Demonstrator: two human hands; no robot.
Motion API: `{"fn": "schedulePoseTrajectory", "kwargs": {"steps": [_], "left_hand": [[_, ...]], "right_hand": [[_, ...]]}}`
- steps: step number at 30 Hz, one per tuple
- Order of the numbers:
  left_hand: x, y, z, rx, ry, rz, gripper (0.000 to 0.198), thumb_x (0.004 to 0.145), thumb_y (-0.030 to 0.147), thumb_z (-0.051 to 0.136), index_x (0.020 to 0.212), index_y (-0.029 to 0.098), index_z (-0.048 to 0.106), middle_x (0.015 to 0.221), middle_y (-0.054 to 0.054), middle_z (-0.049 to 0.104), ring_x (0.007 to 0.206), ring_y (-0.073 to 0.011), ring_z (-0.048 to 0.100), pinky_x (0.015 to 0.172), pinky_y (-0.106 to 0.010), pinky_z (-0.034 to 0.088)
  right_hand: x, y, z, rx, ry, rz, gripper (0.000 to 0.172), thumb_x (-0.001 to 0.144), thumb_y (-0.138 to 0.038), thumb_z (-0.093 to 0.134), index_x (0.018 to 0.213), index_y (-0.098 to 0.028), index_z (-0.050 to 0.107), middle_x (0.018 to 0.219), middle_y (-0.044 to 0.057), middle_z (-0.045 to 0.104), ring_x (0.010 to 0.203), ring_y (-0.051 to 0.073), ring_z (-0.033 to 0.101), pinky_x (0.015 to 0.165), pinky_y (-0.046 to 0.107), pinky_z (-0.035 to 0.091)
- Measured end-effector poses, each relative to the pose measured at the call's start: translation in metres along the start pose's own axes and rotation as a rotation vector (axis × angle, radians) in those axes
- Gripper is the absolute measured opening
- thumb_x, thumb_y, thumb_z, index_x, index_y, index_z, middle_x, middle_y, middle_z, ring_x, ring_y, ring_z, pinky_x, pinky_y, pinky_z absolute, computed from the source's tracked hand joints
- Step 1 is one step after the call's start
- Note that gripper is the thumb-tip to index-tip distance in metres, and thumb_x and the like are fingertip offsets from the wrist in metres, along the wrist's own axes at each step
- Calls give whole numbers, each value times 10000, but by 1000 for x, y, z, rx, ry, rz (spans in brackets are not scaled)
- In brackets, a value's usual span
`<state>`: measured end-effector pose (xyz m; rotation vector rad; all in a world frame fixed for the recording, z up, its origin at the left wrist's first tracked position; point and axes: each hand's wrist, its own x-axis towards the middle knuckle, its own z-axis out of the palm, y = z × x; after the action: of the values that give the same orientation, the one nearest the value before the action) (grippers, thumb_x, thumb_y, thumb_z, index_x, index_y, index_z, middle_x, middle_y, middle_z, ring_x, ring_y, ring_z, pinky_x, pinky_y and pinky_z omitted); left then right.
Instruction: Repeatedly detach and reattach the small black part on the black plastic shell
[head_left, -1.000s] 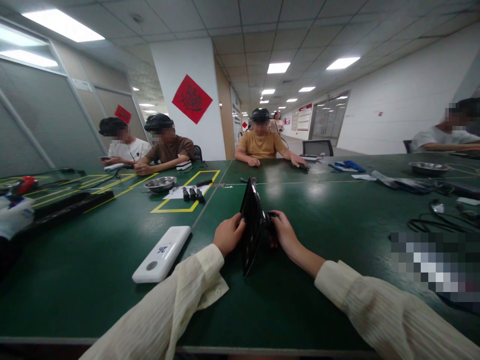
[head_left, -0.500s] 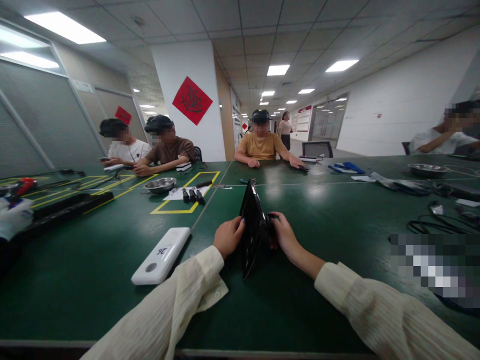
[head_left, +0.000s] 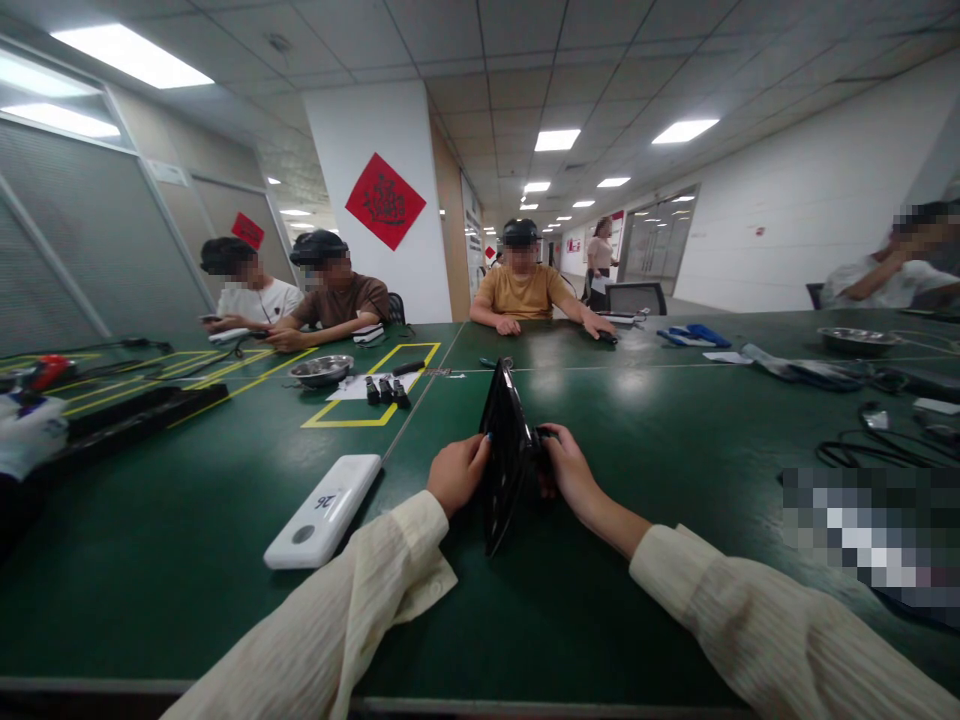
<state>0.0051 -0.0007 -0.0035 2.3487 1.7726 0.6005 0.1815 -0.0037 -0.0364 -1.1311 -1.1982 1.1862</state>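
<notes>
Steady the near-upright black panel [head_left: 505, 478], right of the white device [head_left: 330, 510], with balanced pressure: the left hand [head_left: 454, 472] grasps its device-side face, the right hand [head_left: 574, 472] the dark fitting [head_left: 541, 438] opposite.

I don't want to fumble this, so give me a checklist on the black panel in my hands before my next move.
1. Left hand on the thin, glossy black flat panel: ok, the thumb is on its left face.
2. Right hand on the small black part at the panel's right side: ok, the fingers are on it.
3. Small part firmly fixed to the panel: cannot tell, the fingers hide much of it.
4. Panel's lower edge resting on the dark green table: cannot tell from this angle.
5. White, rounded rectangular block marked 26 apart from the panel: ok, it lies to the left.
</notes>
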Motion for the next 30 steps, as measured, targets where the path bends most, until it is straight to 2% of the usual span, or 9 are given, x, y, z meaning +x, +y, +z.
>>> {"fn": "schedulePoseTrajectory", "kwargs": {"steps": [5,14,21,30], "left_hand": [[-1,2,-1,38,-5,-36,364,923,315,263,892,195,606,911,-72,676,873,-200,618,679,-251,366],[0,2,-1,27,-9,-30,458,936,369,238,777,179,622,804,-65,668,778,-175,609,613,-239,326],[0,0,0,31,41,-50,328,931,379,279,879,206,552,822,-42,657,766,-174,607,603,-240,325],[0,3,-3,-5,27,-43,303,930,361,294,836,219,544,770,-20,638,744,-164,596,615,-237,335]], "right_hand": [[0,-1,0,2,1,6,329,848,-336,359,1152,-214,398,442,-78,484,322,128,474,308,197,317],[-1,-1,1,-9,6,-1,332,838,-332,356,1142,-207,401,437,-78,485,314,132,468,302,202,320],[-1,-1,1,0,2,0,370,838,-349,355,1175,-200,389,443,-70,490,326,137,479,313,205,321],[1,3,0,8,-5,1,344,846,-363,366,1156,-216,395,446,-80,479,326,131,478,310,199,315]]}}
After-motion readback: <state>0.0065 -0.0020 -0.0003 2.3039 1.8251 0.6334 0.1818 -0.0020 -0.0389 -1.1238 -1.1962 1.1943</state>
